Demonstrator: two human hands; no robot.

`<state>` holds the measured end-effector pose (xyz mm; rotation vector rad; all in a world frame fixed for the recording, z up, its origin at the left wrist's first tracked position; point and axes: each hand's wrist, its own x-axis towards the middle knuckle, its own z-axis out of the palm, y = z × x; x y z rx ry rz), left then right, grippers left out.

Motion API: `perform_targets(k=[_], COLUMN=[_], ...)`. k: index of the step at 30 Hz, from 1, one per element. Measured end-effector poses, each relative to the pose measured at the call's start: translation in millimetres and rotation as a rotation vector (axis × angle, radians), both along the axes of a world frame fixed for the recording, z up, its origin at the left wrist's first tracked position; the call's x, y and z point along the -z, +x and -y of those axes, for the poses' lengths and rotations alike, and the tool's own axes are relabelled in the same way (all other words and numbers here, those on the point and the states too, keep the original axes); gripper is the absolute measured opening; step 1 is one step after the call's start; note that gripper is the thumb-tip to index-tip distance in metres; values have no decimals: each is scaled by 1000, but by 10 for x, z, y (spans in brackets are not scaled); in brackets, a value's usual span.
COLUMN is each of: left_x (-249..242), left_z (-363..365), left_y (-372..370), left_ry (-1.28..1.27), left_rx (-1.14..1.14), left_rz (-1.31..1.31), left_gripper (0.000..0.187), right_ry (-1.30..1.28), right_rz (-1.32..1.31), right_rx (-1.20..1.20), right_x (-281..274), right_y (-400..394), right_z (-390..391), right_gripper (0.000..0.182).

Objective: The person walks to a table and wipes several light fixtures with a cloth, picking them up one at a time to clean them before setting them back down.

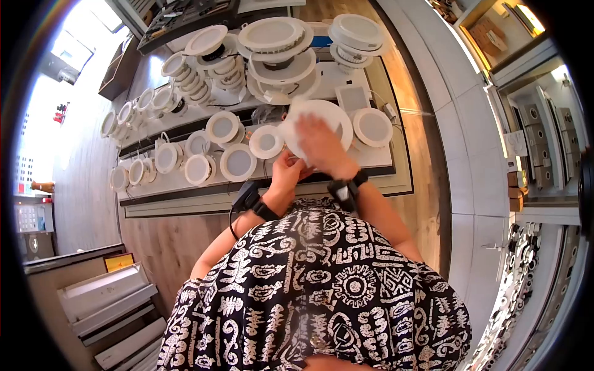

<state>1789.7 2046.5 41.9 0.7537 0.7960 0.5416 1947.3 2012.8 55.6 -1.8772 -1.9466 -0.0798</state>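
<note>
Right hand [322, 146], blurred, lies flat on big light [331, 112]; left hand [286, 178] at its lower rim, grip unclear | big light above table [378, 157], beside ring light [266, 130] | risk: hard pressing against loose left-side support could tip it sideways.

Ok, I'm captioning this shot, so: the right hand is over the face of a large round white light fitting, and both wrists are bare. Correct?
Not the wrists: the left wears a black band, the right a black strap. The head view shows it. The right hand is over the light fitting's face.
</note>
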Motion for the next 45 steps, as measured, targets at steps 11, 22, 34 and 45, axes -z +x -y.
perform_targets(k=[11,22,34,45], left_x=[-35,-134,-348,-372], left_z=[-49,-45,-51,-20], left_y=[-63,-94,-237,-385], left_ry=[29,-3,-80,-76], left_rx=[67,86,159,345], left_rz=[-75,-143,-104,4], left_gripper=[21,20,23,21], right_ry=[233,86,327,453], right_rz=[-140,67,61,-159], right_rx=[304,350,235,387], right_x=[-70,443,494,-218], right_y=[1073,981,1015,804], right_z=[906,755,903,1118], right_gripper=[33,56,42,50])
